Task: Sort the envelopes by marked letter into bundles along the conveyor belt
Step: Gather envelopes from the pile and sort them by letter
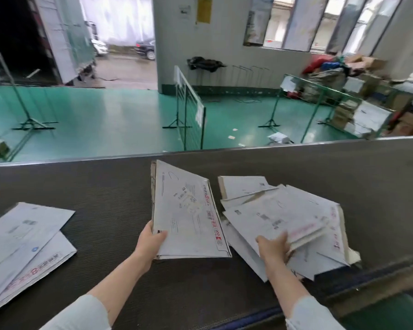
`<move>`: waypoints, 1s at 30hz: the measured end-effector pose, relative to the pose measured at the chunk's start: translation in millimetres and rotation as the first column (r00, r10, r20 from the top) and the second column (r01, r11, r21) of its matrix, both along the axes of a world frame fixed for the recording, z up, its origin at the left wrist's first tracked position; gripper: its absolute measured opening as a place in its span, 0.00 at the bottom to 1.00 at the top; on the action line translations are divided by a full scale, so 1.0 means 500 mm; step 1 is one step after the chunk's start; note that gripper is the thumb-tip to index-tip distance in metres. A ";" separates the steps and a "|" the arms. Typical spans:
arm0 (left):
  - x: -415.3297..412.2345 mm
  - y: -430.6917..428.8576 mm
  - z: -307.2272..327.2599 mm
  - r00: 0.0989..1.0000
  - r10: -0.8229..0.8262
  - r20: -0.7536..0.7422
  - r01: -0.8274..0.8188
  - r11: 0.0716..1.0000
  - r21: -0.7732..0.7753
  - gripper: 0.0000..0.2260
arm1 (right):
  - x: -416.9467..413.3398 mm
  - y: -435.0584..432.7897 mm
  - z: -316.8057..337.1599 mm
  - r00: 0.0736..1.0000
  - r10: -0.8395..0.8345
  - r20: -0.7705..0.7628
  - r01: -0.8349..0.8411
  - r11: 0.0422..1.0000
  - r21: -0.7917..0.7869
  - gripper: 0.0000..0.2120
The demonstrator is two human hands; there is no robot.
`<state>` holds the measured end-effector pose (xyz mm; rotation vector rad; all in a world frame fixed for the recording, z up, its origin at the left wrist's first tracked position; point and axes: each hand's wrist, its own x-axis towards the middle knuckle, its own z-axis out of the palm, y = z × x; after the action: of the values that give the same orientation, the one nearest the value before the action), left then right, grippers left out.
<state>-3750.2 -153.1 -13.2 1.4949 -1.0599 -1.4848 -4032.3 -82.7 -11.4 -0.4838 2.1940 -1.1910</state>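
Conveyor belt [105, 198] | left hand [150, 241] grips envelope stack [186, 210] | right hand [273, 246] grips loose pile [284, 210]

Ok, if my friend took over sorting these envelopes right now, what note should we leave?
Left hand grips the held stack; its top envelope is marked C.
Right hand grips envelopes in the loose pile, just right of the stack.
Done: a left bundle lies further left on the conveyor belt.
Left to do: sort the loose pile and set the held stack down.
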 end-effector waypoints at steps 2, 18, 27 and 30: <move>0.022 -0.002 -0.007 0.999 0.044 -0.013 -0.043 0.999 0.029 0.17 | 0.037 -0.029 -0.002 0.969 0.242 0.058 -0.242 0.970 -0.012 0.31; 0.360 0.093 -0.012 0.973 0.219 -0.065 -0.220 0.976 0.000 0.16 | 0.428 -0.148 -0.018 0.720 0.458 0.522 -0.474 0.873 -0.113 0.19; 0.687 0.167 -0.019 0.947 0.320 0.001 -0.320 0.946 -0.055 0.15 | 0.758 -0.138 0.004 0.584 0.671 0.457 -0.706 0.697 -0.122 0.11; 0.778 0.199 -0.038 0.934 0.358 0.003 -0.356 0.930 -0.087 0.19 | 0.873 -0.114 0.004 0.594 0.763 0.255 -0.762 0.635 -0.127 0.05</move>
<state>-3361.1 -53.8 -32.0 1.5475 -0.7975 -1.1575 -3595.7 -139.7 -9.2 -1.0566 1.4414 -0.7070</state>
